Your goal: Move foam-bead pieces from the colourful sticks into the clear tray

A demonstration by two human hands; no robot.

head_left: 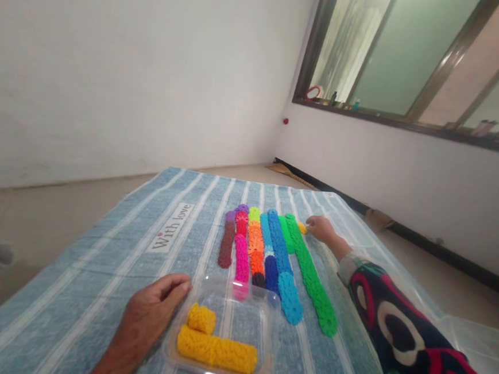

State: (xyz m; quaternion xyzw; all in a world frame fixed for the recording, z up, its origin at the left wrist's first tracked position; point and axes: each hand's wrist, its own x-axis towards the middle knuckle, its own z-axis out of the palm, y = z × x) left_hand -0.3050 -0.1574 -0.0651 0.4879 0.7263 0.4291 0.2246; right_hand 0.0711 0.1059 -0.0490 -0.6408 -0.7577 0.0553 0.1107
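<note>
My left hand (153, 312) lies on the cloth with its fingers stretched forward, against or just beside the left rim of a clear plastic box (270, 333). Inside the box are a long stack of yellow plastic discs (217, 350) and a shorter yellow stack (201, 318). My right hand (320, 227) reaches to the far right and pinches a small yellow disc (302, 228) at the cloth, beside the top of a long green row of overlapping discs (312, 272). Further rows lie to the left, including a blue row (278, 241), an orange row (255, 239) and a pink row (241, 255).
A striped blue cloth (109, 262) with a "With love" label (171, 227) covers the table. At the right edge stands a clear plastic container (474, 349), partly behind my right sleeve. Walls and a window (407, 55) are beyond the table.
</note>
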